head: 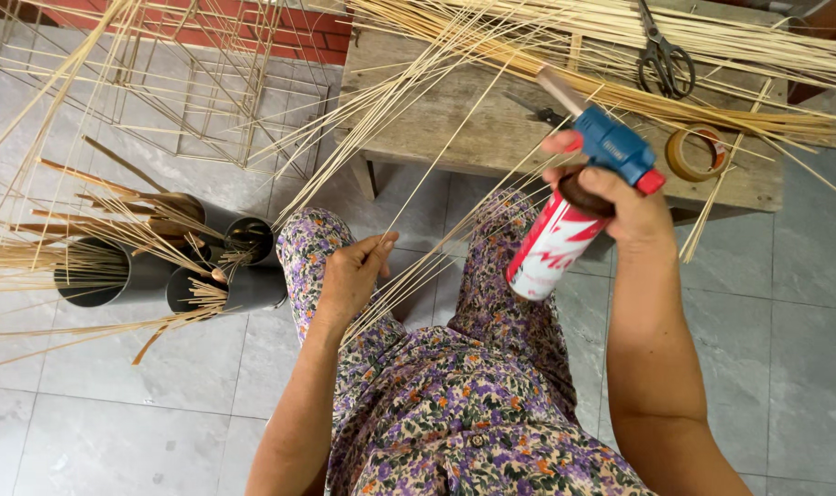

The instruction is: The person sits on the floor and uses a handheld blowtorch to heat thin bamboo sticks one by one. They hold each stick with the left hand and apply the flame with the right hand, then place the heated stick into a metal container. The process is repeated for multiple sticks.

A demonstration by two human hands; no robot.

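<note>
My right hand (620, 197) grips a gas torch: a blue head (612, 145) with a metal nozzle on a red and white canister (553, 246), tilted with its nozzle toward the wooden bench (454, 129). My left hand (355, 268) pinches a thin bamboo stick (436, 170) over my lap; the stick runs up to the right toward the bench. Several more thin sticks (409, 280) slant across my knees. I am seated in a floral dress.
On the bench lie a thick bundle of bamboo strips (693, 101), black scissors (664, 57) and a roll of brown tape (696, 152). Dark tubes (142, 276) holding sticks lie on the tiled floor at left. A stick-built frame (197, 92) stands behind them.
</note>
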